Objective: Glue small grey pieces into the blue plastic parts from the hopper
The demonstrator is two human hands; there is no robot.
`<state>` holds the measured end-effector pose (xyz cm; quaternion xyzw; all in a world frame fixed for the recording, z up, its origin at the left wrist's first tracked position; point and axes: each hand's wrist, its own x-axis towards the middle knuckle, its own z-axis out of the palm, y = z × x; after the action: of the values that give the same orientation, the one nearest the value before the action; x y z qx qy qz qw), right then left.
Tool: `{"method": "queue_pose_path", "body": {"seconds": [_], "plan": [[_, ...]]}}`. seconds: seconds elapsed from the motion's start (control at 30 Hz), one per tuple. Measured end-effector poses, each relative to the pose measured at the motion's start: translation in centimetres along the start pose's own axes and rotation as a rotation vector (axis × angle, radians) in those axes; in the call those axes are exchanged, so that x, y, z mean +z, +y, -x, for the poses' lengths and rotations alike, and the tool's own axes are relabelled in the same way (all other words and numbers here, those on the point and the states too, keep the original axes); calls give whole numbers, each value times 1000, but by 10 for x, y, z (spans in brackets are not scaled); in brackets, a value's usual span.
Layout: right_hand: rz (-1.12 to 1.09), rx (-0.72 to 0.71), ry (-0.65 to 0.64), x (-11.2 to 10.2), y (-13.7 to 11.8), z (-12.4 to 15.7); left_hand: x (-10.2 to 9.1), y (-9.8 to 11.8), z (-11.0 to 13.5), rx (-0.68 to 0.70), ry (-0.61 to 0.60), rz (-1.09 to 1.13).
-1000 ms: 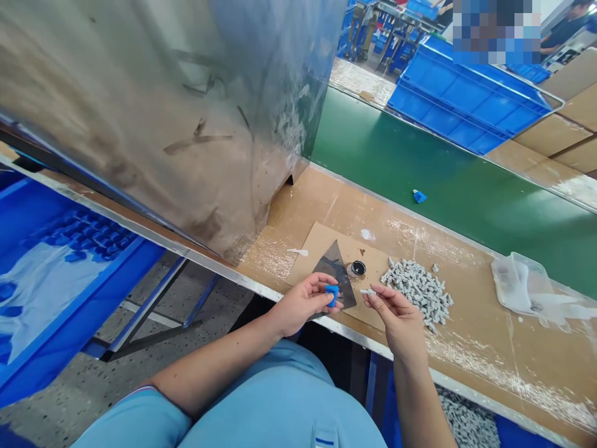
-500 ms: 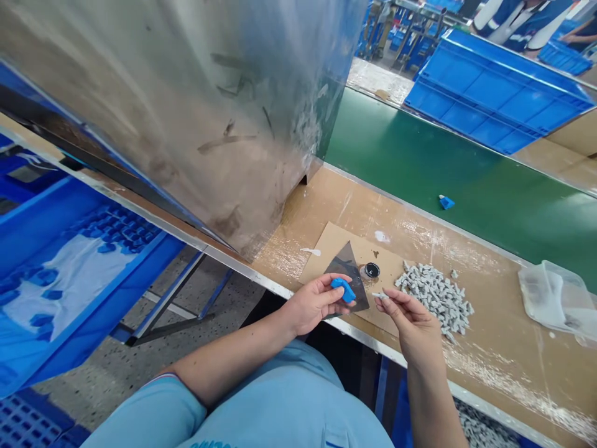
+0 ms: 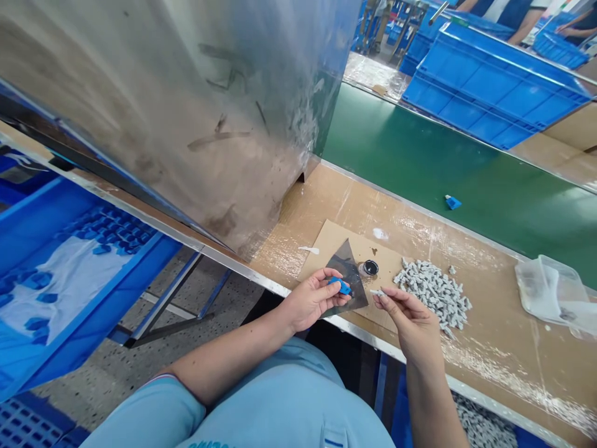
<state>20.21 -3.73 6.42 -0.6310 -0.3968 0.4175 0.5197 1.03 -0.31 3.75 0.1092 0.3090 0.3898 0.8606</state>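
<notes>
My left hand (image 3: 313, 300) grips a small blue plastic part (image 3: 340, 285) between thumb and fingers, above a dark flat sheet (image 3: 358, 297). To its right, my right hand (image 3: 413, 314) pinches a small light grey piece (image 3: 377, 292), its tip pointing left at the blue part without touching it. Just beyond both hands stands a small round jar (image 3: 370, 268) with dark contents. A pile of grey pieces (image 3: 433, 295) lies beside my right hand on the brown worktop. The jar and sheet rest on a piece of cardboard (image 3: 330, 235).
A metal housing (image 3: 224, 124) rises at the left. Behind the worktop runs a green conveyor belt (image 3: 392, 143) carrying a blue part with a grey end (image 3: 452, 202). Blue crates (image 3: 494, 87), a clear plastic tub (image 3: 541, 289) and a blue bin of parts (image 3: 88, 311) stand around. People are across the belt.
The blue part has turned in my left hand and now lies flatter between the fingers. On the belt, the other blue part has shifted slightly right. My right hand keeps its pinch.
</notes>
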Motion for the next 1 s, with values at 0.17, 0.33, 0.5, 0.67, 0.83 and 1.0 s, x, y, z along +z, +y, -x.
{"method": "queue_pose_path", "body": {"seconds": [0.17,0.33,0.5,0.67,0.83,1.0], "plan": [[6,-19,-12,1,-3,1,-2,-1,-1,-35,-28,-25],[-45,34,0,2,-6,1,-3,-2,0,67,-38,-206],[-100,95,-9,0,-4,-1,-6,1,0,130,-48,-294],[-79,84,-14,0,-3,-4,-12,-5,-8,186,-62,-411],[0,57,-14,-1,-6,-7,-18,-13,-15,270,-58,-475],[66,23,-30,-3,-11,-10,-17,-12,-13,291,-67,-465]]}}
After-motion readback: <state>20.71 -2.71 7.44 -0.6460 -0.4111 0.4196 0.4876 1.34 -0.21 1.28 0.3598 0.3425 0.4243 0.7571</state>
